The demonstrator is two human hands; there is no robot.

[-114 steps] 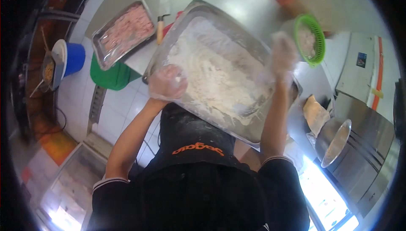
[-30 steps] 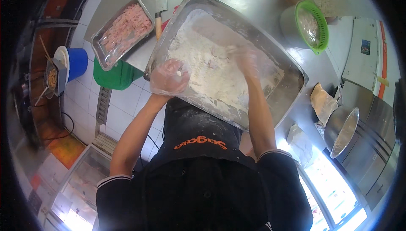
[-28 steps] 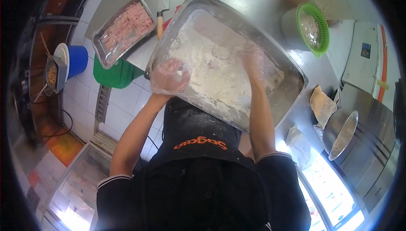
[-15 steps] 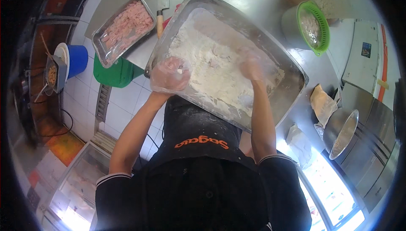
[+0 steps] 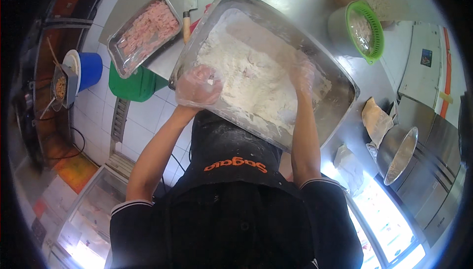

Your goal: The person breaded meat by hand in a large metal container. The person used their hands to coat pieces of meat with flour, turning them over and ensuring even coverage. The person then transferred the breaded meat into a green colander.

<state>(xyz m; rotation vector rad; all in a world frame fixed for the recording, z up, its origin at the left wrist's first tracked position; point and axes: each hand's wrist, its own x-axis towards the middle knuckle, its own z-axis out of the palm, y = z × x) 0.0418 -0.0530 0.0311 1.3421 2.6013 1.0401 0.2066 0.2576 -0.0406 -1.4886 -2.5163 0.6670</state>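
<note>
A large, deep metal tray point(image 5: 340, 101) stands tilted to my view at the counter's near edge, with a broad bed of white flour point(image 5: 241, 91) in it. At the tray's near left rim is my left hand point(image 5: 199, 86), in a loose clear plastic glove, its fingers curled over the edge. My right hand point(image 5: 301, 72), also in a clear glove, is over the right part of the flour; its fingers are smeared by motion. A few pinkish pieces point(image 5: 249, 72) show in the middle of the flour, mostly coated over.
Left of the tray are a smaller metal tray of pink raw meat point(image 5: 150, 27) and a cleaver point(image 5: 186, 25). A green strainer basket point(image 5: 377, 32) sits at the far right. Nearer right are a paper bag point(image 5: 378, 121) and a steel bowl point(image 5: 401, 155). Blue point(image 5: 91, 69) and green buckets point(image 5: 130, 84) stand at left.
My right hand has shifted slightly right and away from the middle of the flour, leaving the flour surface altered there. My left hand stays at the rim.
</note>
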